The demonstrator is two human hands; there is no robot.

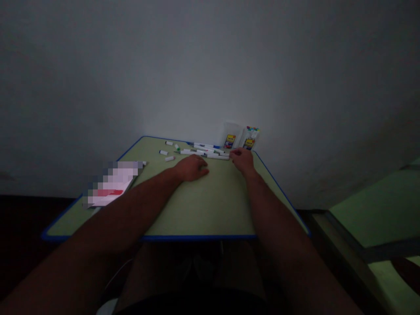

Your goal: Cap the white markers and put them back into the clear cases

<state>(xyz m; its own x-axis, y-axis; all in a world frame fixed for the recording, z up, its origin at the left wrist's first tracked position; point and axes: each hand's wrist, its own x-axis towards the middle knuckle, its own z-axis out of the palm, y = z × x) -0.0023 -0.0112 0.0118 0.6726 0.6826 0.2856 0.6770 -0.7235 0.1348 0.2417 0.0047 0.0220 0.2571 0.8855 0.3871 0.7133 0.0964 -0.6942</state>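
1. Head view: the white markers lie in a loose, overlapping heap near the far edge of the surface.
2. My right hand is at the heap's right end, thumb and fingers drawn together beside the tip of the front marker; whether they grip it I cannot tell.
3. My left hand rests just in front of the heap, fingers loosely curled, thumb apart, nothing visible between them.
4. Handling, in my judgement: light, stiff barrels, probably smooth plastic, prone to rolling and to nudging their neighbours.
5. Recommended hold: a light mid-barrel pinch, clear of the ends, where a bare nib could smear or bend.
6. Also noted: short loose caps lie left of the heap; small and round, they likely roll easily and suit a fingertip pinch.
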